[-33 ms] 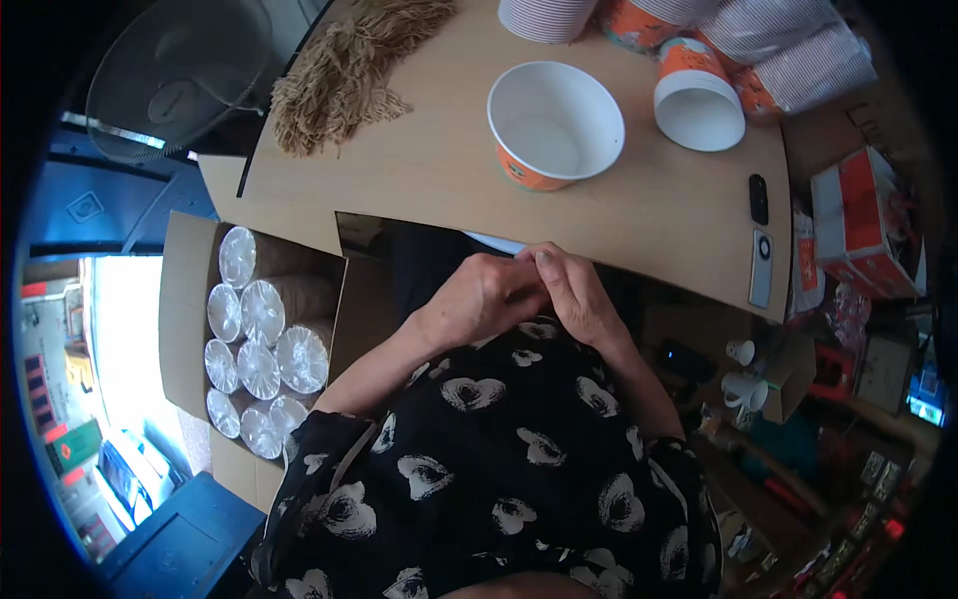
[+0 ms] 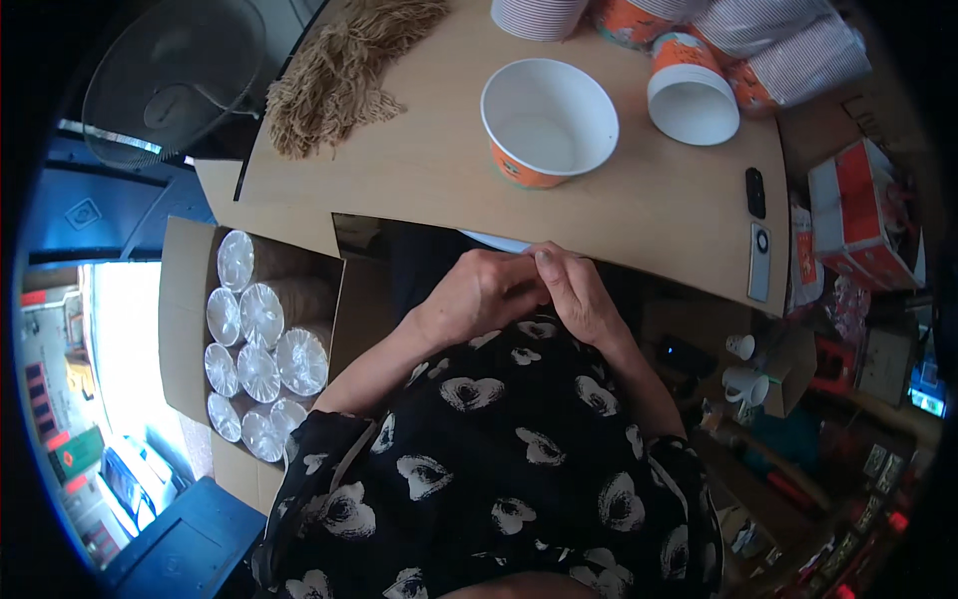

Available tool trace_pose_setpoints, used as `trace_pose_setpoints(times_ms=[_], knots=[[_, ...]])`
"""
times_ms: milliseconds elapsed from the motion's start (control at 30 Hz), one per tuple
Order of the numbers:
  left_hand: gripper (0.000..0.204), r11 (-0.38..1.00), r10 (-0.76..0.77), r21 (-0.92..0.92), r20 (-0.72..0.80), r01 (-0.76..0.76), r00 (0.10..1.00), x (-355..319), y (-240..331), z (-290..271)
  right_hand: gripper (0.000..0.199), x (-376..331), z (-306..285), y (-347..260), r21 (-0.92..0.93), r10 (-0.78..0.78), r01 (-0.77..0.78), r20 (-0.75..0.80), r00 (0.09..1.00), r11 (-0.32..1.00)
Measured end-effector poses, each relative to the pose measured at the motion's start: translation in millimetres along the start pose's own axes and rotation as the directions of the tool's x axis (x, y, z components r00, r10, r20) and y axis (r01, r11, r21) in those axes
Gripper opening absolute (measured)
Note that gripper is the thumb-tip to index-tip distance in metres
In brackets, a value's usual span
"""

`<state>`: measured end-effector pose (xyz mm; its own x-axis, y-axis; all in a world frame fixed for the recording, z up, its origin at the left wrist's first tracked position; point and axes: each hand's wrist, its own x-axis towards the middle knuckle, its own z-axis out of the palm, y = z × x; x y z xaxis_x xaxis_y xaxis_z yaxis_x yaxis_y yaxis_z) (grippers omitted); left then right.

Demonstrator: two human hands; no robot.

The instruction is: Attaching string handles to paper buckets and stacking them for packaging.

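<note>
My left hand [image 2: 476,297] and my right hand [image 2: 579,299] meet in front of my body, just below the near edge of the table [image 2: 419,165]. Both are closed, with the fingers folded against each other and the right thumb on top. Nothing shows in either hand, though some fingertips are hidden. On the table beyond them stands a large white paper tub [image 2: 552,120] with an orange printed band, upright, with nothing seen inside. To its right a similar paper tub [image 2: 692,105] lies on its side, its mouth toward me.
Wrapped stacks of paper tubs [image 2: 808,65] crowd the far right. A bundle of tan string [image 2: 334,85] lies at the far left. Two small devices, one black [image 2: 755,193] and one silver [image 2: 760,262], sit by the right edge. An open carton [image 2: 188,319] of plastic-wrapped stacks stands left.
</note>
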<state>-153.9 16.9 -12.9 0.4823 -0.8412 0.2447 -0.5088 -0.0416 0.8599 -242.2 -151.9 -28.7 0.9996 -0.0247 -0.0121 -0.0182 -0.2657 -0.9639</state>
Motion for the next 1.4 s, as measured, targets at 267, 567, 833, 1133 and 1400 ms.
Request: trace_pose_setpoints(times_ms=[267, 567, 833, 1133, 1400], knots=[[0.012, 0.999, 0.018, 0.035, 0.105, -0.022, 0.994, 11.1, 1.2, -3.4, 0.017, -32.6, -11.6, -4.6, 0.178, 0.132, -0.118, -0.069, 0.989, 0.977], [0.018, 0.902, -0.197, -0.353, 0.174, 0.247, 0.965, 27.6, 4.1, 1.2, 0.011, -44.4, -25.4, -11.1, 0.224, 0.014, 0.041, -0.239, 0.971, 0.974], [0.019, 0.990, -0.086, 0.095, -0.214, 0.109, 0.973, 88.5, 5.4, -17.8, 0.010, -36.6, -57.3, -10.8, 0.293, 0.087, 0.120, -0.605, 0.792, 0.949], [0.037, 0.810, -0.041, 0.572, -0.162, 0.128, 0.986, 168.0, -29.6, 21.0, 0.006, 14.0, -70.7, -8.3, 0.005, -0.128, 0.215, -0.790, 0.600, 0.977], [0.034, 0.968, -0.251, -0.030, -0.157, 0.250, 0.955, 135.5, -4.3, -39.1, 0.003, 57.1, -54.9, -24.0, -0.116, -0.315, 0.338, -0.712, 0.628, 0.934]])
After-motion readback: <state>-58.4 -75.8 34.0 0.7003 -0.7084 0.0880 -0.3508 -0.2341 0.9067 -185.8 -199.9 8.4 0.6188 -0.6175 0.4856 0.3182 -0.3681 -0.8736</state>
